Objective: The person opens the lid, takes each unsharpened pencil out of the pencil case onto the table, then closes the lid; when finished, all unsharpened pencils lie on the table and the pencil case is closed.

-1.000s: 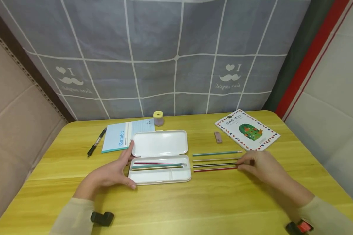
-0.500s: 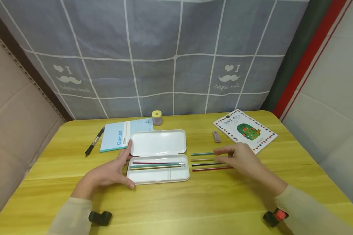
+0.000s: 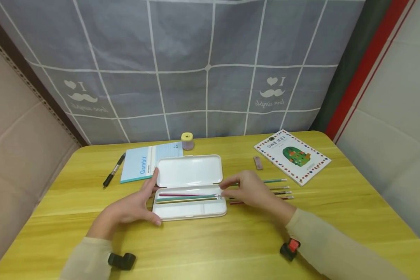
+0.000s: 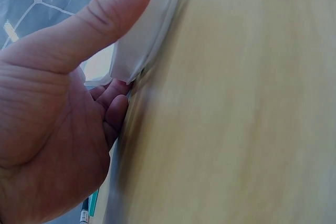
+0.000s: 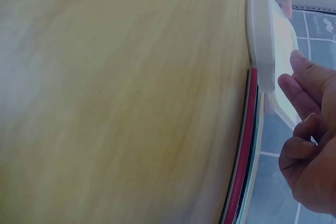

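Note:
A white pencil case lies with its lid laid back, and several pencils rest in its tray. My left hand holds the case's left side, thumb at the front corner and fingers by the hinge; the left wrist view shows the thumb over the case wall. At the right end, the thumb and index fingertips of my right hand hover slightly apart near the pencils' ferrule ends, with nothing seen between them. Beneath that hand, several more pencils lie side by side on the table, partly covered.
Behind the case are a light blue notebook and a yellow-topped round object. A black pen lies at the left. A small pinkish eraser and a white booklet lie back right on the wooden table.
My right hand has left the ends of the pencils on the table and moved left to the case's right edge. The left hand stays on the case.

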### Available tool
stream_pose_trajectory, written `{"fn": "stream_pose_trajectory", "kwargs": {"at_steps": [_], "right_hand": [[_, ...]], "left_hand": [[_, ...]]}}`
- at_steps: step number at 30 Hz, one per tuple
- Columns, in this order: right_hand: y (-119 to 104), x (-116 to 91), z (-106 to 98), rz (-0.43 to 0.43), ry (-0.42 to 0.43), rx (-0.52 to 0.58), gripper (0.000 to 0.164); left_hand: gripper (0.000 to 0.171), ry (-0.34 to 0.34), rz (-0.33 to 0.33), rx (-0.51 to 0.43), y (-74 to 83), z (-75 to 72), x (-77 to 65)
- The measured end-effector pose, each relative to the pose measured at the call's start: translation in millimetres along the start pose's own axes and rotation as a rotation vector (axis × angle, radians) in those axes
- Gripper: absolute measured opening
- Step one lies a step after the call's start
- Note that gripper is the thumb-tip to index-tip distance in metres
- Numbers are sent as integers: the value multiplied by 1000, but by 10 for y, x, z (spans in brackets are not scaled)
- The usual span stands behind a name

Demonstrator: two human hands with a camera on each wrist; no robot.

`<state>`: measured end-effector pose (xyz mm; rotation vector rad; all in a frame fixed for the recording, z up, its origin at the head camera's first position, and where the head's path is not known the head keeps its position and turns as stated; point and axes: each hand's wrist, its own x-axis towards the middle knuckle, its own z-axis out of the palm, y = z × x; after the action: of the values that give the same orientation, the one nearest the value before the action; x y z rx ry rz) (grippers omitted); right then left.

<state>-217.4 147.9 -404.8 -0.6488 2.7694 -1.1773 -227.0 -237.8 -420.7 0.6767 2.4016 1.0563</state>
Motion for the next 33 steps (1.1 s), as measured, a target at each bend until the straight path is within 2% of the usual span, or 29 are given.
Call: {"fn": "stream_pose_trajectory", "kwargs": {"at_steps": [7,19,28,33], "right_hand": [[-80,122,119,40,-55,-37,19],[-97,192,242,61,-32,-117,14],[-96,195,256,-43,-9,-202,9],[-112,178,245,-94,14,-214,12]], "left_hand": [[152,3,-7,-9,22,11,-3],[152,2,-3,-8,-9,20,9],[153,-7,-13,-8,-3,28,15],[153,-8,-14,-5,-4,11,21]]}}
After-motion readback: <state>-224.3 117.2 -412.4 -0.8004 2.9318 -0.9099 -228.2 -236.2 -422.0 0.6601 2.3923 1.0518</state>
